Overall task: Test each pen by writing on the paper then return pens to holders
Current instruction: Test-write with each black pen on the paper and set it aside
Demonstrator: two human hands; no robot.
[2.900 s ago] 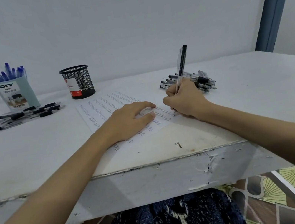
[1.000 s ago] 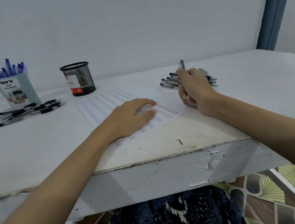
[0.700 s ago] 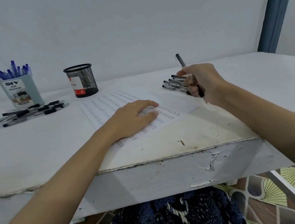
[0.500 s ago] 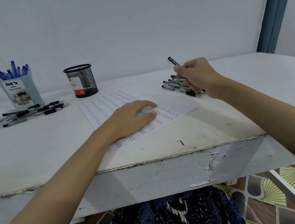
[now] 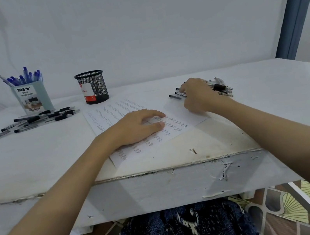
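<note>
Here, head view:
Hands: two. Left hand [image 5: 139, 127] lies flat, fingers straight, on the single paper sheet [image 5: 108, 114]. Right hand [image 5: 197, 95] rests over the black pen pile [image 5: 219, 87]; grip unclear.
Holders: two, a mesh cup [image 5: 93, 86] and a DIY organizer [image 5: 33, 97] with blue pens [image 5: 24, 76].
Loose black pens [image 5: 37, 120]: several, uncountable.

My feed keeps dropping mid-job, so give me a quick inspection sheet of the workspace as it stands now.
Surface: white table, front edge chipped and peeling.
Job's things: paper covered in rows of test marks; blue organizer full of blue pens; black mesh cup, contents not visible; loose black pens lying beside the organizer; pen pile at right.
Clutter: small dark speck near the front edge.
Hands: left hand flat on the paper; right hand resting on the pen pile, fingers partly hidden.
Cables: nothing seen.
Surroundings: plain white wall, blue curtain at right, patterned floor tiles below.
</note>
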